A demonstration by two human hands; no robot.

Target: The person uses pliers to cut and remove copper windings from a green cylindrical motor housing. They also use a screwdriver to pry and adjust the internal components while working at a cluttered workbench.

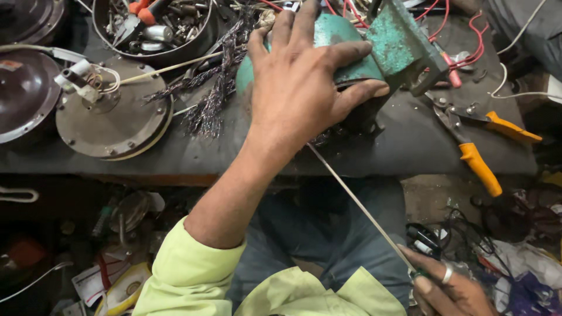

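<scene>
The left hand (298, 88) presses flat on the green metal part (351, 50) on the table (404, 146), steadying it. The right hand (451, 289) pinches a thin rod (357, 205) that runs under it; the rod looks mid-pull, needing a firm hold-down.

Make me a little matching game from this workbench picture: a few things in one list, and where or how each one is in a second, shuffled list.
Things:
1. left hand
2. right hand
3. orange-handled cutters
4. metal bowl

Places or states:
A. lying on the bench, right side
B. pressed on the green vise
C. full of small tools
D. pinching a thin rod

Pairs: 1-B, 2-D, 3-A, 4-C
</scene>
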